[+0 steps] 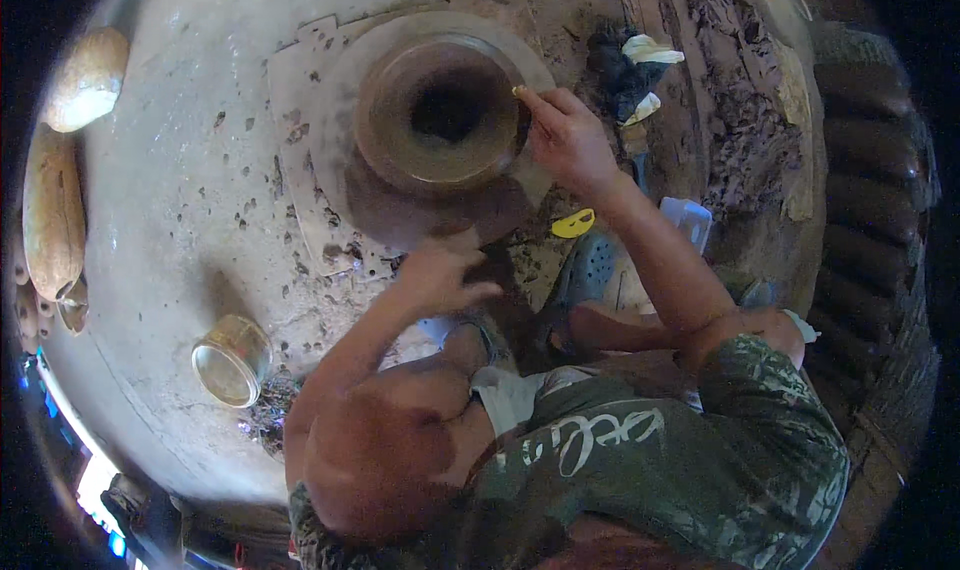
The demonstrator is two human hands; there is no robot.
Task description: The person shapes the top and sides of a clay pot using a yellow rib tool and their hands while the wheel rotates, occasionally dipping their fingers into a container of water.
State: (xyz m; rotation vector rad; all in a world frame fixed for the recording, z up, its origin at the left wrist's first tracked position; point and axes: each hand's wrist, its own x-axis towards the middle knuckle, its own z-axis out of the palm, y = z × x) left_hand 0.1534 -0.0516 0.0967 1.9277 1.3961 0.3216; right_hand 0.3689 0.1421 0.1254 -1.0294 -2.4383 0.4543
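A round brown clay pot [375, 120] with a wide rim and a dark hollow middle stands on a broad round wheel plate [400, 225]. My right hand [572, 142] is at the pot's right edge, its thumb and finger pinched together. A tiny pale bit shows at those fingertips, too small to name. Nearer to me, my left hand [440, 278] hovers by the plate's near edge, fingers apart and somewhat blurred, with nothing seen in it. Below my right hand a flat yellow piece with holes [573, 223] lies close to my grey clog [592, 262].
A clear jar-like container [232, 362] stands at the left. Two long tan vessels [54, 215] lie along the far left. At the right are a black and white bundle [625, 75], a translucent plastic container [688, 218], lumpy dark clay [752, 155] and dark ridged shapes [870, 170].
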